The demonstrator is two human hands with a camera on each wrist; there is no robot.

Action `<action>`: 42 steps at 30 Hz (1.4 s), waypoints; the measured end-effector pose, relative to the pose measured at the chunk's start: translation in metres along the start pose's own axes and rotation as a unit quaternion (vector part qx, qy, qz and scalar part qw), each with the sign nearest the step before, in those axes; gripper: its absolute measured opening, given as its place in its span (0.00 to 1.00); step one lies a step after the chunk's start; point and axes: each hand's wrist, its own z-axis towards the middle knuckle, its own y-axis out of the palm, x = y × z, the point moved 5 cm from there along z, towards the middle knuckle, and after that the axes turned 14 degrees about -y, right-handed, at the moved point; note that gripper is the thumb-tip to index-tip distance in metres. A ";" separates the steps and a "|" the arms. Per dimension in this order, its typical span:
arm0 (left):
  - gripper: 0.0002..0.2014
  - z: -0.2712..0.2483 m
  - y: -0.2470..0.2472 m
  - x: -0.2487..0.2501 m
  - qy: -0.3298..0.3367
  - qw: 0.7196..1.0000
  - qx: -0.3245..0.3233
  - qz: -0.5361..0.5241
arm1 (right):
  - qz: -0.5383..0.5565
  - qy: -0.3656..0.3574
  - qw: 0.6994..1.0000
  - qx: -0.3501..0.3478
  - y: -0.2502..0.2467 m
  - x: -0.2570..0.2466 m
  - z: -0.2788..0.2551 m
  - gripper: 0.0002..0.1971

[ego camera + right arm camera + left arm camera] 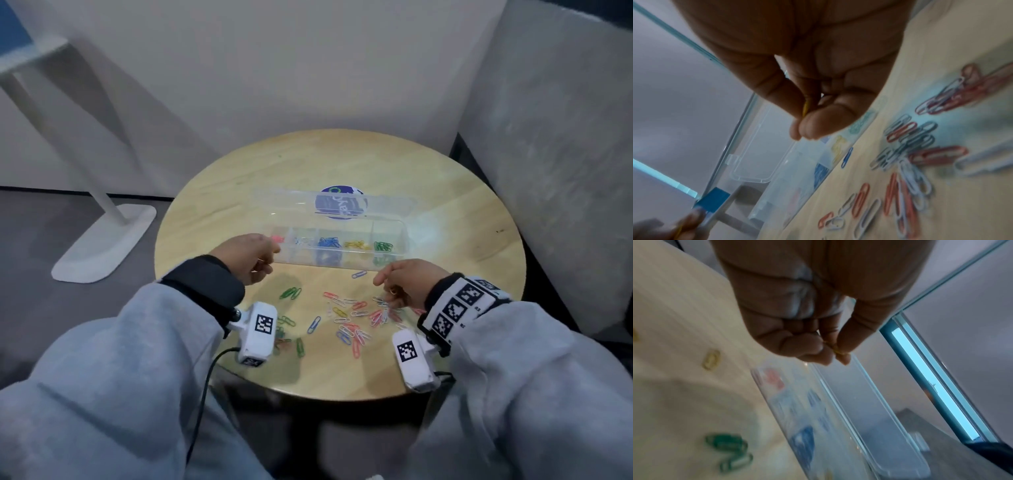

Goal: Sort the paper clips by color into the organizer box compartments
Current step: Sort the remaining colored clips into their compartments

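A clear organizer box [401, 236] lies open across the table, its lid [291, 202] folded back. Its compartments hold pink [278, 238], white [302, 240], blue [329, 242], yellow [358, 245] and green clips [383, 246]. My left hand [270, 256] hovers by the box's left end and pinches a small yellow clip [838, 352] between thumb and fingertips [824, 359]. My right hand [385, 284] is in front of the box's right end, above the loose pile [356, 322], and pinches another yellow clip [805, 108].
Loose red, white and blue clips [920, 146] lie scattered near the front of the round wooden table [445, 205]; green ones [290, 293] lie to the left, and a single blue clip [359, 274] by the box. A white stand base [106, 243] sits on the floor at left.
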 end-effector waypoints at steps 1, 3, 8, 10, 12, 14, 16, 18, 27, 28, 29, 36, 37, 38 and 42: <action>0.12 0.001 -0.013 -0.002 -0.012 0.999 0.012 -0.033 | 0.023 0.009 1.000 0.011 0.003 -0.001 0.000 0.17; 0.12 0.007 -0.034 -0.008 -0.028 0.995 0.026 -0.087 | 0.055 0.016 0.998 0.030 0.010 -0.004 0.003 0.17; 0.09 0.024 -0.061 -0.029 -0.078 0.993 0.029 -0.086 | -0.075 0.004 0.997 -0.012 0.031 -0.008 0.014 0.10; 0.06 0.033 -0.069 -0.030 -0.090 0.994 0.060 -0.009 | -0.245 -0.022 0.968 -0.047 0.039 -0.012 0.018 0.09; 0.06 0.040 -0.072 -0.029 -0.077 0.982 0.080 0.150 | -0.352 -0.047 0.932 -0.070 0.047 -0.014 0.024 0.05; 0.07 0.045 -0.070 -0.032 -0.056 0.947 0.087 0.305 | -0.417 -0.038 0.903 -0.095 0.055 -0.012 0.029 0.05; 0.05 0.048 -0.068 -0.041 -0.056 0.908 0.100 0.402 | -0.442 -0.018 0.889 -0.118 0.061 -0.008 0.032 0.08; 0.01 0.052 -0.064 -0.049 -0.065 0.889 0.107 0.441 | -0.463 -0.016 0.877 -0.131 0.066 -0.007 0.032 0.07; 0.10 0.052 -0.055 -0.056 -0.087 0.882 0.109 0.449 | -0.530 -0.042 0.834 -0.149 0.078 -0.002 0.034 0.07; 0.11 0.051 -0.055 -0.057 -0.088 0.884 0.104 0.447 | -0.531 -0.041 0.833 -0.149 0.079 -0.001 0.034 0.08; 0.12 0.050 -0.053 -0.057 -0.088 0.887 0.094 0.444 | -0.538 -0.042 0.828 -0.154 0.080 -0.002 0.033 0.08; 0.14 0.043 -0.046 -0.043 -0.065 0.953 0.013 0.295 | -0.483 -0.043 0.862 -0.145 0.073 -0.011 0.030 0.08; 0.14 0.042 -0.046 -0.038 -0.059 0.973 -0.002 0.224 | -0.453 -0.046 0.881 -0.130 0.068 -0.014 0.031 0.10; 0.13 0.041 -0.047 -0.034 -0.054 0.988 -0.009 0.146 | -0.417 -0.053 0.900 -0.117 0.064 -0.018 0.031 0.11; 0.12 0.039 -0.050 -0.028 -0.059 0.996 -0.032 -0.063 | -0.200 -0.051 0.972 -0.110 0.062 -0.024 0.033 0.13</action>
